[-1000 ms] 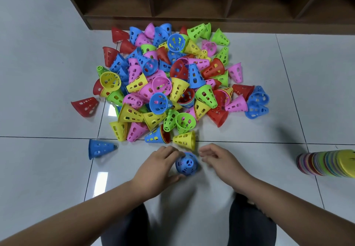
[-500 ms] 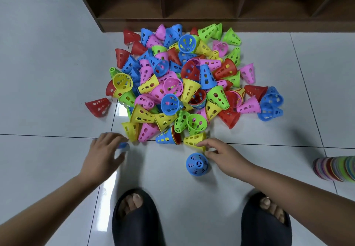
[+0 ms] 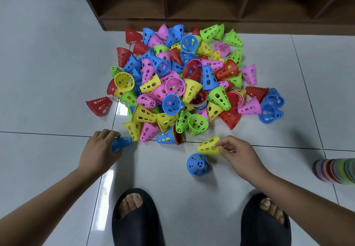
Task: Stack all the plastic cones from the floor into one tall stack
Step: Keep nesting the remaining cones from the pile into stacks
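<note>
1. Overhead, the head view shows a pile [image 3: 192, 84] of coloured cones on the tiled floor [image 3: 48, 72], with its far edge by a brown shelf [image 3: 211, 21].
2. At the pile's near-left corner, the left hand [image 3: 99, 149] curls its fingers round a blue cone [image 3: 124, 143] lying on its side.
3. At the pile's near edge, the right hand [image 3: 238, 153] pinches a yellow cone [image 3: 208, 146] between thumb and fingers.
4. Just nearer than that, apart from the pile, an upright cone [image 3: 197, 164] stands.
5. Well right of the pile lies a multicoloured stack [image 3: 334, 170].

head cam | steep downward, forward | close over floor [image 3: 48, 76] | single view
</note>
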